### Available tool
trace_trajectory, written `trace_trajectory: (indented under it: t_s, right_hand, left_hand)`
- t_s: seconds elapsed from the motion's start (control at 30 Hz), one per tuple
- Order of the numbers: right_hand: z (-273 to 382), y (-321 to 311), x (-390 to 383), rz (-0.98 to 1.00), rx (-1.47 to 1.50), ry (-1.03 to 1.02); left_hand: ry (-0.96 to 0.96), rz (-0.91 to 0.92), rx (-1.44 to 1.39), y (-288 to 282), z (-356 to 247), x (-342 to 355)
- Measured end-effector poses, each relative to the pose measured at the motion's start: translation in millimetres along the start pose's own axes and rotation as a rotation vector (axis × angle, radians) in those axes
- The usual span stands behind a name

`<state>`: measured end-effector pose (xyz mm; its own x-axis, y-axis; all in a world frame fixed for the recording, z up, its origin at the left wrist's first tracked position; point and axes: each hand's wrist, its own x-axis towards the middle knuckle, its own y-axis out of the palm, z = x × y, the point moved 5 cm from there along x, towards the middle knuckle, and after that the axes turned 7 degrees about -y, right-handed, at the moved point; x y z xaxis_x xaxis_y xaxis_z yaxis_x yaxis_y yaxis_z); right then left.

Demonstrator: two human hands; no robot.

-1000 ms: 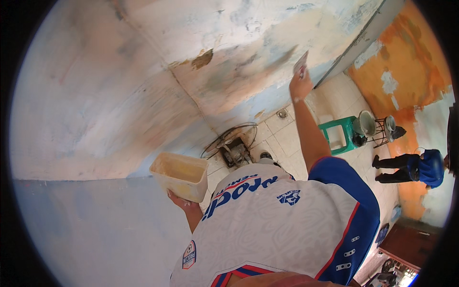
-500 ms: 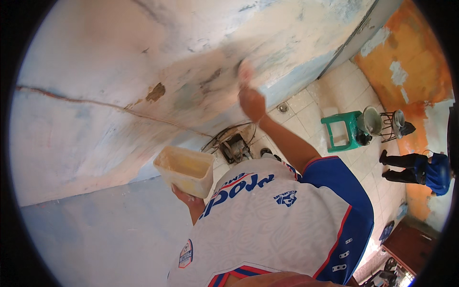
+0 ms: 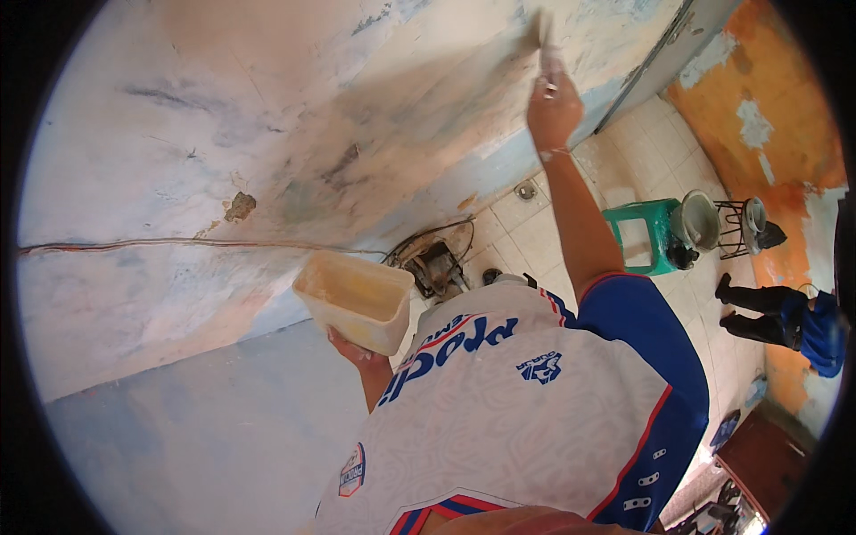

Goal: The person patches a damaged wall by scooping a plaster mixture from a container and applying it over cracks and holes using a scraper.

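My right hand (image 3: 555, 114), fingers closed around a blurred scraper (image 3: 547, 46), stretches out along a patchy wall (image 3: 428, 62); whether the blade touches it, I cannot tell. My left hand (image 3: 358, 350), fingers against the lower side, holds a pale tub (image 3: 379, 332), tilted, beside the white shirt (image 3: 553, 428). As I judge it, a slipping left grip could drop the tub onto the tiled floor (image 3: 624, 152), while a blade driven too hard near the chipped hole (image 3: 239, 207) could break away more wall.
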<state>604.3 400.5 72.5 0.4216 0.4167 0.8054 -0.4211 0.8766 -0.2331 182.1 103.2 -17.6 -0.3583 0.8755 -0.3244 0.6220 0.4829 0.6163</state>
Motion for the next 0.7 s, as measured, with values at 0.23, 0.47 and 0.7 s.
trace_trajectory:
  t_s: [0.23, 0.47, 0.7]
  right_hand:
    - [133.2, -12.1, -122.5, 0.614, 0.403, -0.283]
    - [59.5, -28.4, -34.3, 0.136, 0.272, -0.058]
    - [81.6, 7.7, 2.4, 0.053, 0.024, -0.262]
  left_hand:
    - [0.064, 0.046, 0.014, 41.4, 4.9, -9.9]
    - [0.085, 0.026, -0.167, 14.2, 9.8, -19.4]
    - [0.066, -0.028, -0.065, 21.3, 5.9, -19.9]
